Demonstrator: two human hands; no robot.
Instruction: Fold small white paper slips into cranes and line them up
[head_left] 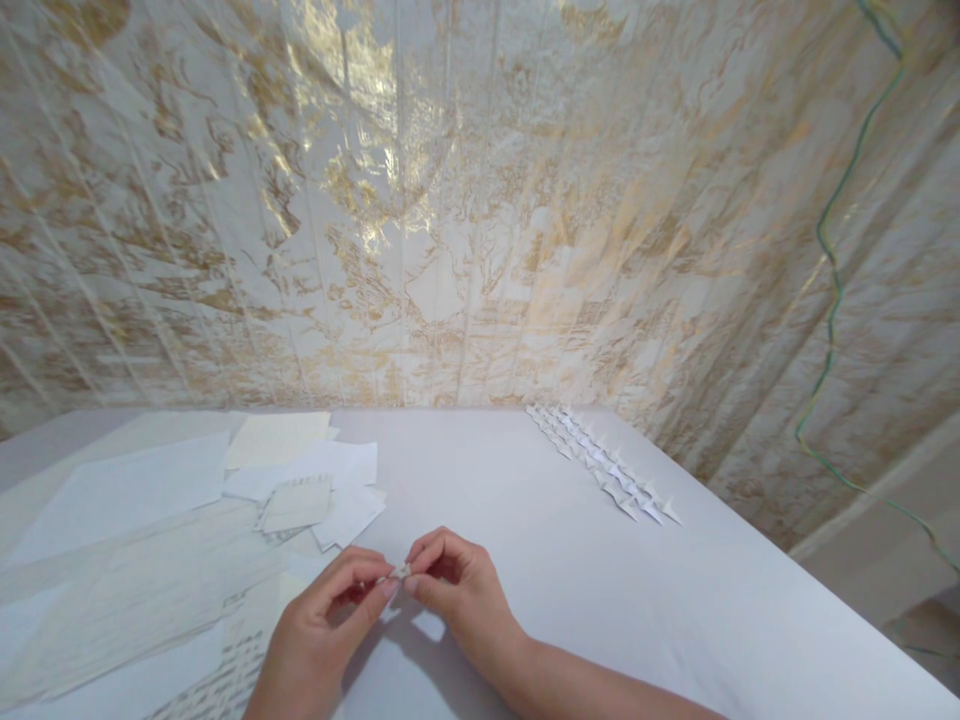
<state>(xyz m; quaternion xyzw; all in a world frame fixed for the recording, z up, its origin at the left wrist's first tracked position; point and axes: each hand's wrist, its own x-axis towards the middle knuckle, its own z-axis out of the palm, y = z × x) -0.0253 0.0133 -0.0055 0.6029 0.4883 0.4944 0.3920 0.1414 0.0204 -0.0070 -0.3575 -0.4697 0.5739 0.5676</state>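
Note:
A small folded piece of white paper (401, 572) is pinched between my two hands, just above the table. My left hand (330, 610) closes thumb and fingertips on its left end. From the other side, my right hand (465, 590) grips it between thumb and index finger. Its exact shape is mostly hidden by my fingertips. Rows of small folded paper cranes (600, 460) stand at the right rear of the table, apart from my hands.
Loose paper sheets (127, 490) overlap across the left of the white table (480, 470), with smaller cut squares (298, 503) on top. A gold-patterned covering (465, 200) rises behind the table. A green cord (829, 300) hangs at the right.

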